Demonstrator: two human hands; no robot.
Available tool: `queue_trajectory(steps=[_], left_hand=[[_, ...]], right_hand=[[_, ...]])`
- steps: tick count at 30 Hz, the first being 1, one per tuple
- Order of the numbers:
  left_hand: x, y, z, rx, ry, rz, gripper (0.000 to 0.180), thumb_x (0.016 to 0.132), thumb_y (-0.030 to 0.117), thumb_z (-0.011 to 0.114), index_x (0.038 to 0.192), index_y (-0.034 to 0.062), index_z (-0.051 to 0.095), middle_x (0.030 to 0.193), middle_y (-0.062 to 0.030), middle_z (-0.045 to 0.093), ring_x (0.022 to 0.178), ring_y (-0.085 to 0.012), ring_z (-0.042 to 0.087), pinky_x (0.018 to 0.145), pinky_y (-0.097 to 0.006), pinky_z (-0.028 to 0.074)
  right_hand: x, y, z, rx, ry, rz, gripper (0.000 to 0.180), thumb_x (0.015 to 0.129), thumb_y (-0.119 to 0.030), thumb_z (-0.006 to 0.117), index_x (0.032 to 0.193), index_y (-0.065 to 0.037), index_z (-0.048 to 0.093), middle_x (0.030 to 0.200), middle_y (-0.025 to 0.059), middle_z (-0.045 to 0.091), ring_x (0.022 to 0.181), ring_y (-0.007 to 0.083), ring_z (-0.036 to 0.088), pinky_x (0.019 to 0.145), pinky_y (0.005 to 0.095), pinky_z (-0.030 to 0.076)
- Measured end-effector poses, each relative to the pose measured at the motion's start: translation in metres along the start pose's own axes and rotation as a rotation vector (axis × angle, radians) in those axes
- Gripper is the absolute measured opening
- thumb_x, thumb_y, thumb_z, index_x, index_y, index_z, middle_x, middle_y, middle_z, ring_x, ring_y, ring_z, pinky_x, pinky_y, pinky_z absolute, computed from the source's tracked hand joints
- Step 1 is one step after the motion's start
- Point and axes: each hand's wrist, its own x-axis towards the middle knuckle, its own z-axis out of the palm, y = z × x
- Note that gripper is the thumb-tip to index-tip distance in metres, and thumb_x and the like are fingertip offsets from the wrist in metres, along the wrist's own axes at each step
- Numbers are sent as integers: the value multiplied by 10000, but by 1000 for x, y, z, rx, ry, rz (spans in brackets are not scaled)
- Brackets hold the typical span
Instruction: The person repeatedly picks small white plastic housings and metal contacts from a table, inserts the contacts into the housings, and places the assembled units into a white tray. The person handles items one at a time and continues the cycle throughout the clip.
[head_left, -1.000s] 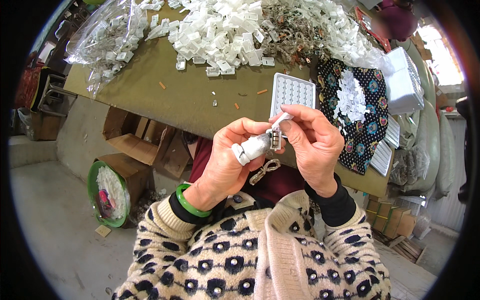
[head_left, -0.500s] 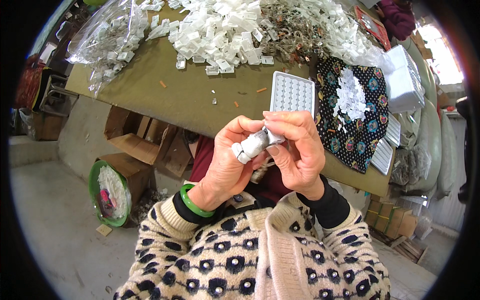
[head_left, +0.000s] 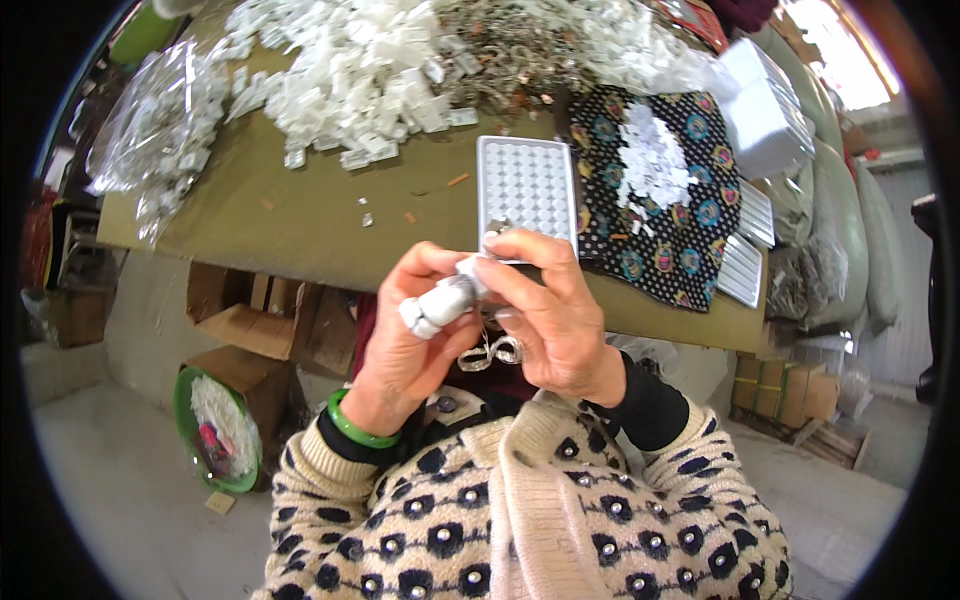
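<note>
A small white part [head_left: 472,268] is pinched between the fingertips of the left hand [head_left: 388,345] and the right hand [head_left: 562,325], near the front edge of the desk [head_left: 330,215]. A grey-smudged white cylinder [head_left: 438,306] is seated against the left hand. A bundled pale cord [head_left: 490,353] is suspended below. A white tray [head_left: 525,165] is placed beside the dotted cloth [head_left: 690,265]; translucent pieces [head_left: 370,90] are heaped behind.

Your head-worn fisheye camera looks down, upright and close, over your patterned sweater [head_left: 525,495] at the lower edge, with your left hand [head_left: 393,345] and right hand [head_left: 563,328] near the middle and the surface [head_left: 330,212] spreading beyond; straight edges bow toward the rim.
</note>
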Motion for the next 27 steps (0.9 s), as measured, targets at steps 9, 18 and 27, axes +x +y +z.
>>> queue_trajectory(steps=[9, 18, 27], left_hand=[[3, -8, -7, 47, -50, 102, 253, 928, 105, 628, 1166, 57, 555, 1129, -161, 581, 993, -306, 656, 632, -363, 617], [2, -14, -1, 100, -28, -15, 302, 954, 117, 598, 1240, 23, 588, 1124, -197, 616, 887, -283, 682, 663, -355, 626], [-2, -17, -2, 119, -22, -62, 420, 925, 216, 657, 1289, 25, 571, 1140, -204, 627, 912, -275, 675, 761, -416, 611]], right_hand=[[-49, 68, -94, -758, 191, 285, 145, 838, 28, 644, 980, 4, 624, 930, 137, 569, 842, 313, 587, 736, 389, 489], [-61, 88, -97, -803, 110, 323, 129, 791, 19, 680, 881, -23, 597, 862, 98, 581, 835, 299, 576, 725, 399, 481], [-30, 20, -60, 168, 215, 521, 97, 839, 98, 634, 887, 14, 631, 878, 45, 655, 740, 84, 594, 670, 216, 484]])
